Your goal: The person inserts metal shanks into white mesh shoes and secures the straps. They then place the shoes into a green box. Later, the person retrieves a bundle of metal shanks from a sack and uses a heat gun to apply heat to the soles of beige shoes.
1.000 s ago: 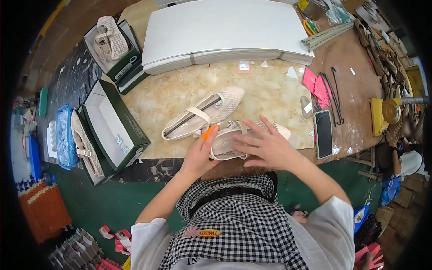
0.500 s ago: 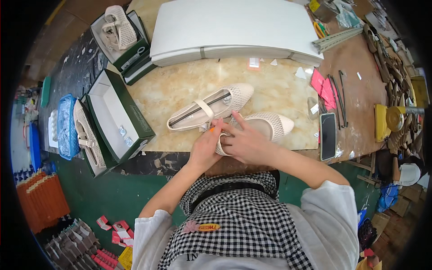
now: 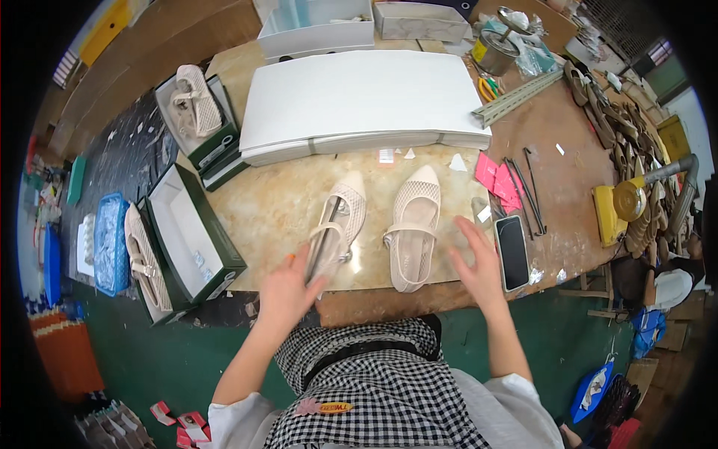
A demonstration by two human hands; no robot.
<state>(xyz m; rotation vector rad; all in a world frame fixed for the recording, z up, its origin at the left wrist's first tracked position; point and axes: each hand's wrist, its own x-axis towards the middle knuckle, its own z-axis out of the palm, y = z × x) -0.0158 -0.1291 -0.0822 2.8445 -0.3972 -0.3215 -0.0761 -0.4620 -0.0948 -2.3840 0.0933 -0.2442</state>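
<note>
Head-worn fisheye looks down across the worktable (image 3: 572, 176)

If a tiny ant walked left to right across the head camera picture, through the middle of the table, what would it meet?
Blue basket → open green shoebox → left hand → shoe with a dark rod inside → shoe without a rod → right hand → phone → yellow object.

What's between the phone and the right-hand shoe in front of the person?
The right hand, with a strip of bare tabletop between it and the shoe; the phone is on its other side. Head view shows it.
</note>
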